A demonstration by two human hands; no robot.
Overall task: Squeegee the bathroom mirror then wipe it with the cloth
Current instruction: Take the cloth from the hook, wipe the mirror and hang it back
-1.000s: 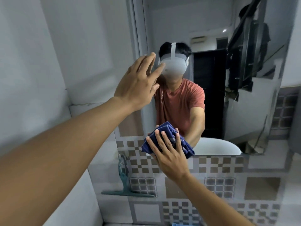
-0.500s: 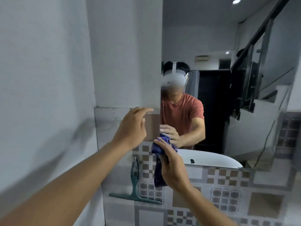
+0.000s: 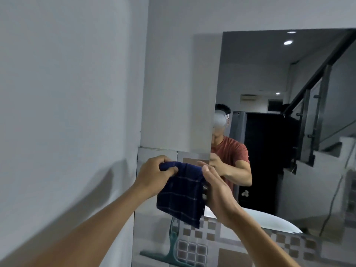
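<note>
A dark blue checked cloth (image 3: 182, 195) hangs in front of me, held by its top edge. My left hand (image 3: 154, 175) pinches its upper left corner. My right hand (image 3: 217, 191) grips its upper right edge, fingers partly spread. Both hands are held off the wall, just left of the mirror (image 3: 285, 122), which fills the right side and reflects me. The green squeegee (image 3: 169, 251) leans against the tiled wall below the cloth, blade down; its handle top is hidden behind the cloth.
A white wall (image 3: 67, 93) runs close along my left. Patterned tiles (image 3: 194, 251) cover the wall below the mirror. The mirror reflects a white basin rim (image 3: 269, 220), a staircase with a railing and a dark doorway.
My left hand dropped from the mirror's edge and took hold of the cloth. The cloth went from bunched against the mirror to hanging spread between both hands. The view shifted left and up.
</note>
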